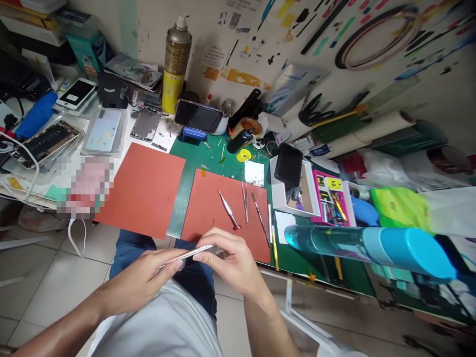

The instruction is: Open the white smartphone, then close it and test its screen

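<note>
Between my two hands, above my lap and just off the table's front edge, is a thin flat phone [189,254] seen nearly edge-on. My left hand [148,272] grips its left end, thumb below and fingers along the far side. At the other end my right hand [228,255] pinches it between thumb and curled fingers. The phone's faces are mostly hidden by the angle. Beyond my hands, a screwdriver [228,209] with a red end, tweezers [245,201] and a thin metal pick [261,216] lie on the right brown mat [201,198].
Another brown mat [143,191] lies to the left. A blue water bottle [368,248] lies across the right side near a white box [293,198]. At the back stand a spray can [176,67] and a propped phone [198,117]. Opened phones [48,141] are at far left.
</note>
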The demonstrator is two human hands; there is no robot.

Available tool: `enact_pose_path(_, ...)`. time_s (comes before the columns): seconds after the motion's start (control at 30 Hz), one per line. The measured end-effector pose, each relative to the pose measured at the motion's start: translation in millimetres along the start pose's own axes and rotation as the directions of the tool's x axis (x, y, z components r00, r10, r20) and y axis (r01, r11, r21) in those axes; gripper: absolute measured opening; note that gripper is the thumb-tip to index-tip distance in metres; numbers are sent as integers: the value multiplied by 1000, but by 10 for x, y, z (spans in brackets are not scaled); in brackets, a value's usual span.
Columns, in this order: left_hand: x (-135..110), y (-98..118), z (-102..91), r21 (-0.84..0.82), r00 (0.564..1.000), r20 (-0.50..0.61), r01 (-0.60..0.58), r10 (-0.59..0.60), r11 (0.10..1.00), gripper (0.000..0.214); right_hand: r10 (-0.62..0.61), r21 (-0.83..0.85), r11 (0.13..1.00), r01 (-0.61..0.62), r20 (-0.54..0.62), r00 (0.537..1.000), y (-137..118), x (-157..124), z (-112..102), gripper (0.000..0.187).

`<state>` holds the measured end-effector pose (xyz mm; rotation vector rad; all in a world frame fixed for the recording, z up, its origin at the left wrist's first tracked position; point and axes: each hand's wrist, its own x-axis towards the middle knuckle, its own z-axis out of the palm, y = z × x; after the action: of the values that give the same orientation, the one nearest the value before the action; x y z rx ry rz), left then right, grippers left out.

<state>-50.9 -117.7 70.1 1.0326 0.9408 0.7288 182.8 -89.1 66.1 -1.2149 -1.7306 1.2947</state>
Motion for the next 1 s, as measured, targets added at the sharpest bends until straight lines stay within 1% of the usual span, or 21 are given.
enact_pose_path(0.1,-12,-4,-26,21,1000,-6,-14,15,1000,30,7,5,1000,-7,-18,1000,15,-19,25,18)
enact_pose_path(0.23,-15,-13,-45,28,999,30,24,-25,999,30,5,7,1000,-5,-35,999,10,-38,39,17)
enact_pose_path(0.33,-24,-44,-61,10,998,50,50,-50,999,34,11,7,1000,-10,-37,999,10,-44,21,17)
enact_pose_path(0.37,-33,-56,-71,35,997,49,52,-54,998,38,14,6,1000,-14,-39,999,17,-45,11,17)
enact_pose_path(0.47,-67,-71,-110,179,998,27,44,-50,983,47,22,12,1000,-21,-64,998,64,-50,-18,16)
enact_pose_path(0.57,-90,-32,-140,232,998,39,34,-45,972,41,20,31,999,-17,-86,996,128,-59,-35,16)
enact_pose_path(0.67,-99,29,-161,247,994,76,56,-77,967,38,16,37,999,-13,-76,997,152,-60,-38,16)
enact_pose_path(0.73,-100,58,-185,237,989,99,81,-107,968,40,21,34,999,-19,-62,998,116,-39,-34,18)
enact_pose_path(0.8,-83,76,-215,196,984,129,93,-120,976,45,24,30,999,-23,-24,999,31,18,-19,20)
enact_pose_path(0.87,-32,93,-241,147,978,174,87,-113,985,50,15,19,1000,-16,46,999,-89,118,5,21)
enact_pose_path(0.93,52,109,-250,89,962,246,102,-121,991,48,4,-8,1000,-3,113,994,-209,245,28,20)
enact_pose_path(0.97,100,114,-248,48,951,277,127,-136,991,47,-2,-28,1000,5,114,993,-258,306,35,20)
enact_pose_path(1.0,145,116,-243,-16,946,289,155,-144,988,48,-11,-56,998,14,58,998,-295,356,40,19)
